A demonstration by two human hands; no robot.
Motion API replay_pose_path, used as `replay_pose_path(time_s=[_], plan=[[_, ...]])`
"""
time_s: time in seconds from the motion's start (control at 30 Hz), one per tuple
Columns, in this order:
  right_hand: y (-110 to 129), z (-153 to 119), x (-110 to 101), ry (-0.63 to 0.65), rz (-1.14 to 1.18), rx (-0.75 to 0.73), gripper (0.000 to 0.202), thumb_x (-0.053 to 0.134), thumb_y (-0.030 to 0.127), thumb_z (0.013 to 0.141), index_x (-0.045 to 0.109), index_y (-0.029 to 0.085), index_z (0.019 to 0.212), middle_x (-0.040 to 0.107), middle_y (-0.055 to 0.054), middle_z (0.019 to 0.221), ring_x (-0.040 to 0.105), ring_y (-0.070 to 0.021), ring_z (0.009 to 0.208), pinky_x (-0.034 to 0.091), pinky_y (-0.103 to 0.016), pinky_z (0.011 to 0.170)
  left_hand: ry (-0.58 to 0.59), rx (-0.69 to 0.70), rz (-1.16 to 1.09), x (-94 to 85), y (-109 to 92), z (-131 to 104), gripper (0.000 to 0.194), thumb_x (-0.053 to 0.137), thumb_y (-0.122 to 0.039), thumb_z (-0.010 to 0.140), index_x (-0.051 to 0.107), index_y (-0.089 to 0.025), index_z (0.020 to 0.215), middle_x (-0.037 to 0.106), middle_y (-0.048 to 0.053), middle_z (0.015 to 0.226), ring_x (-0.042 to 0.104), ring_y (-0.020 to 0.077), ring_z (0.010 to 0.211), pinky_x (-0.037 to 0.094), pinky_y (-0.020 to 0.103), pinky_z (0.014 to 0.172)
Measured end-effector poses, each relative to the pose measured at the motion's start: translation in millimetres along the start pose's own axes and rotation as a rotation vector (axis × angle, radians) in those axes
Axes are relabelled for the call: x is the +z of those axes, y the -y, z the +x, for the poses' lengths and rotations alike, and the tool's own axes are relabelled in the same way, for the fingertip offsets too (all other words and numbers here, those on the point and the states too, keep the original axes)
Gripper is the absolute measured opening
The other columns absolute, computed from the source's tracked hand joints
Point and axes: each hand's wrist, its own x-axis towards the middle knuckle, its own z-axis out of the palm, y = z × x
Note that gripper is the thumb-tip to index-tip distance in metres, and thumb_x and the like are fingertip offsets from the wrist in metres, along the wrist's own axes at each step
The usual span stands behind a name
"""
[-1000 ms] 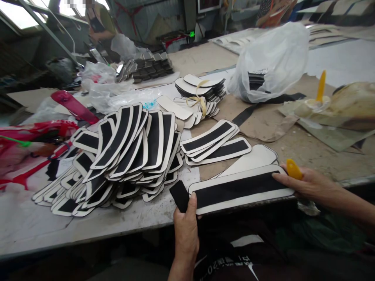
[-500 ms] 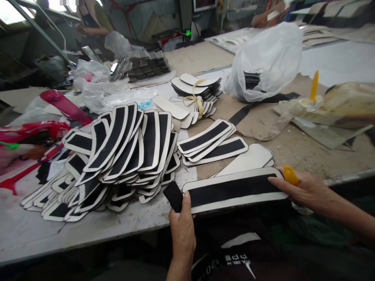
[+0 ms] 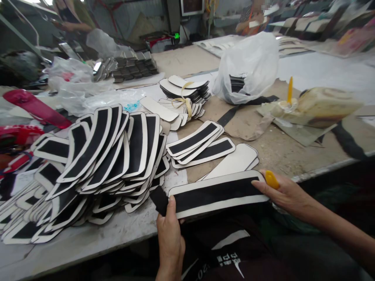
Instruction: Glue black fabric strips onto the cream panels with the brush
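Note:
A long white piece with a black strip spans my two hands above the table's front edge. My left hand pinches its left end, thumb on top, and a small black piece sticks out beside that thumb. At the right end, my right hand grips the piece with its thumb on the strip; a yellow-handled tool is held in the same hand. Two plain white pieces lie just behind. Farther back rest several strip-covered pieces.
A large heap of black-and-white pieces covers the table's left. Behind are a banded bundle, a plastic bag and a yellowish container beside an upright yellow stick. Two people are in the background.
The view has shifted, so the table's contents and both hands appear farther left. Both hands still hold the long piece, with little change in grip.

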Motion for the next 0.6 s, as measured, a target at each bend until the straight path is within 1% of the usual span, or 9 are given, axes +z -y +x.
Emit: replay_pose_path(time_s=[0.07,0.13,0.23,0.33,0.47,0.6], plan=[[-0.6,0.3,0.4,0.003,0.003,0.029,0.041,0.044,0.058,0.081,0.042,0.023,0.061,0.046,0.001,0.055,0.042,-0.0151,0.051,0.035,-0.029,0.052,-0.021,0.003,0.035,1.8,-0.1,-0.5,0.041,0.063,-0.038,0.079,0.061,-0.015,0.113,0.064,0.011,0.115,0.062,0.0238,0.100,0.054,0.028,0.071],[-0.8,0.6,0.7,0.020,0.021,0.075,0.042,0.045,0.058,0.080,0.041,0.023,0.059,0.045,0.002,0.053,0.041,-0.0141,0.049,0.034,-0.028,0.049,-0.043,0.014,0.078,3.8,-0.3,-1.6,0.043,0.063,-0.040,0.078,0.061,-0.014,0.112,0.064,0.012,0.113,0.061,0.0247,0.100,0.053,0.030,0.076],[1.0,-0.1,1.1,0.074,0.098,0.136,0.039,0.048,0.056,0.080,0.043,0.022,0.061,0.044,0.003,0.050,0.040,-0.0123,0.047,0.033,-0.025,0.046,-0.075,-0.016,0.118,5.6,-0.4,-3.2,0.043,0.062,-0.042,0.078,0.062,-0.015,0.111,0.065,0.012,0.111,0.062,0.0262,0.100,0.051,0.038,0.084],[4.6,-1.7,0.7,0.109,0.186,0.157,0.038,0.048,0.054,0.081,0.043,0.021,0.062,0.043,0.004,0.051,0.039,-0.0107,0.047,0.032,-0.023,0.045,-0.094,-0.042,0.131,5.1,1.6,-2.5,0.044,0.063,-0.043,0.077,0.062,-0.015,0.111,0.063,0.012,0.115,0.061,0.0276,0.101,0.050,0.040,0.086],[6.6,-2.4,-1.0,0.133,0.225,0.152,0.036,0.047,0.052,0.083,0.044,0.021,0.065,0.042,0.004,0.053,0.038,-0.0105,0.048,0.031,-0.023,0.044,-0.057,-0.024,0.119,4.3,4.1,-0.8,0.049,0.063,-0.046,0.076,0.059,-0.015,0.115,0.062,0.012,0.118,0.061,0.0283,0.101,0.054,0.038,0.080],[4.1,-2.4,-2.2,0.166,0.227,0.127,0.034,0.045,0.051,0.084,0.047,0.021,0.070,0.044,0.003,0.054,0.039,-0.0111,0.048,0.032,-0.023,0.044,-0.078,-0.060,0.131,6.7,2.4,-2.5,0.047,0.064,-0.044,0.076,0.060,-0.014,0.111,0.062,0.013,0.118,0.060,0.0291,0.103,0.056,0.035,0.074]])
